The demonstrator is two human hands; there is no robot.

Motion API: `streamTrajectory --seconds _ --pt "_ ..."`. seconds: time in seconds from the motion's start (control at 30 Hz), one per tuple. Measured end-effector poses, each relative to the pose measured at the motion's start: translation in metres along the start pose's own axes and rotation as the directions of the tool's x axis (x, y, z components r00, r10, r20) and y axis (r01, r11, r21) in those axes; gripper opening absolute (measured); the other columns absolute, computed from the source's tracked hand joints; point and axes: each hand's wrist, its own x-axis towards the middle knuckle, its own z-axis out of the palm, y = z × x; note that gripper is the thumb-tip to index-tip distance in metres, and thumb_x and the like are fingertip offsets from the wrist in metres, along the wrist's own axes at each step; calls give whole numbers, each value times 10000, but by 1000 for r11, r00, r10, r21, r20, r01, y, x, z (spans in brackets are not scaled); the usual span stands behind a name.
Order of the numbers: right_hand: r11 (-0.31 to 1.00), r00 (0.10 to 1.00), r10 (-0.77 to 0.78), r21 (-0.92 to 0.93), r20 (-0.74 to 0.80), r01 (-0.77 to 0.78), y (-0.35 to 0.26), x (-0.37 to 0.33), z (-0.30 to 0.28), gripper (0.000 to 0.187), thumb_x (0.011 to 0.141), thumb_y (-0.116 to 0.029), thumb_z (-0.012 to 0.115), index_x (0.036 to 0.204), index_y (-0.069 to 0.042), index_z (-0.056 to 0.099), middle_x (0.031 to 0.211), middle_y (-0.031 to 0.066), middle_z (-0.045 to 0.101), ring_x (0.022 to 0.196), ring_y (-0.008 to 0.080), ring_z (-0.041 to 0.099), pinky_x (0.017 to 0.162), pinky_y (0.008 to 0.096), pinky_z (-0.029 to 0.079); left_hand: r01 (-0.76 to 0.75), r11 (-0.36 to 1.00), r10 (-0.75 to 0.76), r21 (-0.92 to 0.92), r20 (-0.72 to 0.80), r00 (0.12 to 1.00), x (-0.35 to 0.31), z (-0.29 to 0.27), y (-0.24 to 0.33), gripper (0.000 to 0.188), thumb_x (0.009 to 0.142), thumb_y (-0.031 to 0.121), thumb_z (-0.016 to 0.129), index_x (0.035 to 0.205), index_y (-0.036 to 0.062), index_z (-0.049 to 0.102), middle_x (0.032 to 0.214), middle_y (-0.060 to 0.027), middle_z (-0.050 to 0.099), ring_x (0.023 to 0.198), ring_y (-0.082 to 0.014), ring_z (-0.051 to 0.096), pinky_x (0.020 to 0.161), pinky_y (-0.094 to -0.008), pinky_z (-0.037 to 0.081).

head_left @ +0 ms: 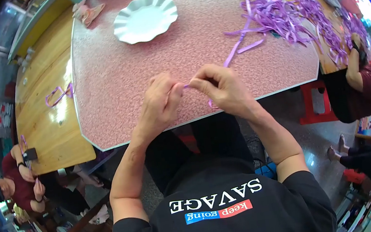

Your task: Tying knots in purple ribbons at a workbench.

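Close to the near edge of the pink mat, my left hand (163, 101) and my right hand (220, 88) face each other, both pinching a purple ribbon (186, 86). A short stretch of it shows between my fingertips. One end dangles below my right hand, and a purple strip (231, 58) runs from behind that hand toward the pile. Whether the strip and the held piece are one length, I cannot tell. At the far right lies a big tangled heap of purple ribbons (275, 14).
A white scalloped plate (146, 19) stands at the back of the pink mat (141, 61), near a crumpled cloth (88, 13). The wooden table (52, 127) on the left bears a ribbon loop (55, 95). People sit at left and right, handling purple ribbons. A red stool (314, 104) is at right.
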Motion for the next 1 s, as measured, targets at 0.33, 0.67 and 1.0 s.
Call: streamTrajectory --seconds 0.33,0.67,1.0 --pt "972 975 -213 85 -55 217 0 -15 2 100 949 -88 673 913 2 648 778 37 573 703 111 512 625 283 415 188 905 -97 -382 244 965 -13 -13 -1 218 935 159 652 1093 20 597 1097 -136 599 1077 -297 563 956 -403 425" --pt "517 779 -438 583 -448 626 -42 -6 -69 214 1063 -198 479 1051 -29 610 831 44 599 753 183 575 859 436 495 -65 922 173 -381 255 951 53 -8 -5 302 940 255 693 1156 48 654 1188 -107 648 1315 -302 485 1195 -484 246" --pt "743 734 181 580 -654 334 94 -25 -186 142 1003 -150 617 1040 -24 670 812 20 616 706 124 579 747 330 549 462 846 -371 -266 330 868 7 -68 -26 144 995 145 626 1015 6 661 836 -7 621 769 -82 588 695 -242 486"
